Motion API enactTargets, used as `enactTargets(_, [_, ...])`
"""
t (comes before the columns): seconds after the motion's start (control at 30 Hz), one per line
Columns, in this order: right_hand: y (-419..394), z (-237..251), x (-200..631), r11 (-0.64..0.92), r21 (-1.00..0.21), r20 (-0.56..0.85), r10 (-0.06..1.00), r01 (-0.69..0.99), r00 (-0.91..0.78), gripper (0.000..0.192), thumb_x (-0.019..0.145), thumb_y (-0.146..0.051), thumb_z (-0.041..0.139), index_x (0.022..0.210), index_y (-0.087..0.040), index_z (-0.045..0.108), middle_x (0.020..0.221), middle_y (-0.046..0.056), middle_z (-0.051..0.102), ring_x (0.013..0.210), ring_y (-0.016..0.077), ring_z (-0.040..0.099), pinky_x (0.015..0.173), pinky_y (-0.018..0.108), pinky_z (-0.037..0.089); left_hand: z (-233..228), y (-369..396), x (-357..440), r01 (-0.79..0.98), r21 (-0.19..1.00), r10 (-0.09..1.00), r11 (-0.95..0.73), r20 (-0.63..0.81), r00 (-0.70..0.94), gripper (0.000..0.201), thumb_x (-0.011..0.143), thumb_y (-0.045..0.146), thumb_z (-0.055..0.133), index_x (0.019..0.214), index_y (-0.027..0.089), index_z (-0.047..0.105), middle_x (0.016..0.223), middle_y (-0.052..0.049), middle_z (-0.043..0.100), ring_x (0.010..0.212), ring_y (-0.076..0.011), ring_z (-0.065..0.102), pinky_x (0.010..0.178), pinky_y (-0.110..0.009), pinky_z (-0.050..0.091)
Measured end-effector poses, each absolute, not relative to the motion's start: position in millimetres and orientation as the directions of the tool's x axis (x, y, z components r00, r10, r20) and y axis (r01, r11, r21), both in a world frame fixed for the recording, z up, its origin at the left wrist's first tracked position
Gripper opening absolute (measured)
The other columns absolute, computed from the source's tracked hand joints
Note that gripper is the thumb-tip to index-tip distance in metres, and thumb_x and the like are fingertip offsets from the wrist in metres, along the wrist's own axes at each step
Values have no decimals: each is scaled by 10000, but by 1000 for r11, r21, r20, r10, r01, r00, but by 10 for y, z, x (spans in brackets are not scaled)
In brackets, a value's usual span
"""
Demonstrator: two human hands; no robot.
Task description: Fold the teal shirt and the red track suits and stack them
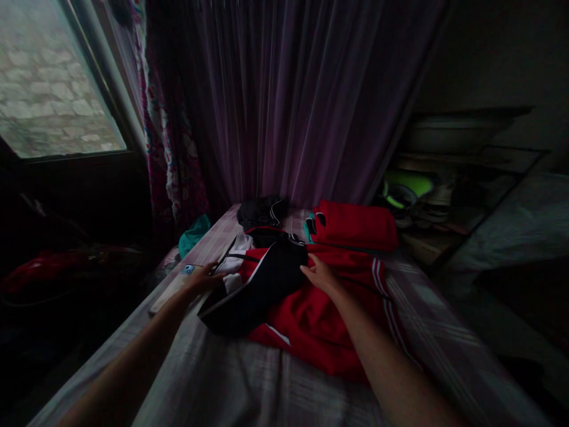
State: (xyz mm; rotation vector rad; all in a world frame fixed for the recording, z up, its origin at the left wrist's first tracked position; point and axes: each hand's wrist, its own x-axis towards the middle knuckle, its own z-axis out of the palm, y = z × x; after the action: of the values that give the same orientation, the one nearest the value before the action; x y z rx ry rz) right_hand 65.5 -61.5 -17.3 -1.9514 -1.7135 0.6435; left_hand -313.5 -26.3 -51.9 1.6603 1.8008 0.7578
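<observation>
A red garment (320, 323) with black panels and white stripes lies partly folded over itself on the checked cloth. Its black sleeve-like part (262, 290) stretches across the middle, and white lining or cloth shows at the left. At that left edge is my left hand (205, 279), fingers extended and apart near the white part; whether they touch it I cannot make out. My right hand (319, 274) rests on or just over the red cloth beside the black part, thumb and fingers spread. Neither hand visibly grips the fabric.
A folded red garment (355, 225) and a dark bundle of clothing (262, 212) lie at the far end. A pale flat object (166, 296) with a blue patch is under my left forearm. Purple curtains (302, 107) hang behind; a shelf with shoes (438, 204) stands right.
</observation>
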Motion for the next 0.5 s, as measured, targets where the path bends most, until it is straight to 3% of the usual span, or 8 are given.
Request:
enactTargets(0.1, [-608,-121,423,-100,-657,-101,994,747,44,499,848,-174,548,1345,-199,580,968,44,731,863,163,675,749,253,493,-402,-447,-3109,526,844,995,104,-86,-59,635,546,536,756,1046,148,697,856,-94,754,754,-266,692,587,-312,503])
enactTargets(0.2, [-716,43,451,-54,-671,-149,987,740,-64,313,767,-112,546,995,-185,747,814,18,719,734,136,647,665,223,480,-157,-578,-3206,385,918,995,97,-91,-33,526,566,527,761,937,157,709,823,-64,740,736,-233,672,582,-286,491])
enactTargets(0.27, [-780,226,572,-19,-714,-245,943,700,-225,231,705,-118,568,821,-190,755,664,-16,677,614,119,604,593,211,464,10,-641,-3345,343,933,994,105,-104,-21,539,584,556,769,955,169,714,817,-46,733,740,-221,668,571,-268,482])
enactTargets(0.33, [-769,438,690,41,-775,-267,883,630,-386,216,662,-129,569,763,-192,749,598,-34,647,554,111,574,558,209,459,109,-690,-3489,293,947,991,128,-129,-15,583,594,595,773,1010,192,711,864,-44,739,777,-224,678,591,-273,500])
enactTargets(0.4, [-649,645,741,140,-805,-149,893,576,-424,206,644,-139,570,742,-185,745,628,-22,671,595,128,603,600,228,494,107,-732,-3587,220,965,990,144,-139,-36,609,588,634,769,1020,209,705,944,-57,746,856,-243,692,660,-307,541])
enactTargets(0.5, [-320,882,661,269,-773,153,958,574,-242,282,726,-175,542,908,-188,757,896,28,750,890,186,668,838,298,531,-56,-787,-3618,208,959,977,191,-165,-136,628,562,667,758,984,207,691,967,-71,739,917,-278,695,701,-354,566])
